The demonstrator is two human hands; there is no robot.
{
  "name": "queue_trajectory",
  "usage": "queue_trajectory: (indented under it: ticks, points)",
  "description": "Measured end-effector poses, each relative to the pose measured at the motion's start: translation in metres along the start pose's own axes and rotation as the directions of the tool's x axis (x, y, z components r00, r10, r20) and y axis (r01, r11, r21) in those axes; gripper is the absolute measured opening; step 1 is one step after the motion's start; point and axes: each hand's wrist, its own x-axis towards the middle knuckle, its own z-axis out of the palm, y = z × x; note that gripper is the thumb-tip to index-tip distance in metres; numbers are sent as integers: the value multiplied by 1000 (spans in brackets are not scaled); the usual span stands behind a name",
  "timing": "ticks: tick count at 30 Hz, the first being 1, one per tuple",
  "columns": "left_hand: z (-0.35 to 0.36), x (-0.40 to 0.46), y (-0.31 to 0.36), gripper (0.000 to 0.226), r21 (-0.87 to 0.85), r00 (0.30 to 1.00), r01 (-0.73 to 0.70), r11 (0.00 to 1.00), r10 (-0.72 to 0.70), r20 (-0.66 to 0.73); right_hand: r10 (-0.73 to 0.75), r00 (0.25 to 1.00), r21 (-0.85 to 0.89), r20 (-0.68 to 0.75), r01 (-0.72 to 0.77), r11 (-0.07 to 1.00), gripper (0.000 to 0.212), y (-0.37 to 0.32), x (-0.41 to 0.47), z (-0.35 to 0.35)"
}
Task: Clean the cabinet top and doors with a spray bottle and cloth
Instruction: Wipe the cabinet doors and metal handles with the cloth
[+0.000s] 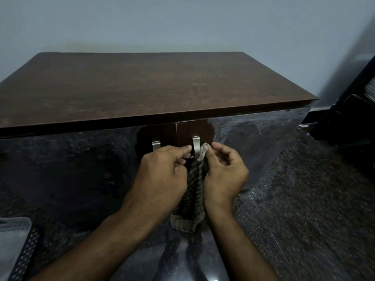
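Cloth (194, 191): thin striped rag, soft & light, hangs limp between both hands w/ its top end looped at the right-door handle (196, 146); lower hem dangles free in front of the glossy doors (253, 142). Prob. no weight to speak of, drapes & bunches easily, so best held by a gathered wad, not one corner, for wiping. Right hand (224, 173) pinches the cloth's top end, fingers curled on it just beside the handle. Left hand (162, 175) has fingers curled, tips at the handle & cloth edge; looks like it grips the cloth too. Left-door handle (156, 146) untouched. Cabinet top (142, 86): dull brown, streaky. No spray bottle in view. Perforated bin (22, 248) at lower left.
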Motion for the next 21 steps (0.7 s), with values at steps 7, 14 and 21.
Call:
queue_trajectory:
  ticks: [7, 14, 21]
  points:
    - [0, -1, -4, 47, -8, 1000, 13, 1000, -13, 10, -50, 990, 17, 132, 49, 999, 12, -1, -7, -4]
    - [5, 4, -2, 46, -18, 1000, 11, 1000, -11, 0, -28, 915, -93, 402, 71, 993, 29, 13, -13, -19]
    - [2, 2, -3, 47, -1, 1000, -13, 1000, 13, -2, -245, 905, -138, 346, 308, 941, 21, -5, 14, -19]
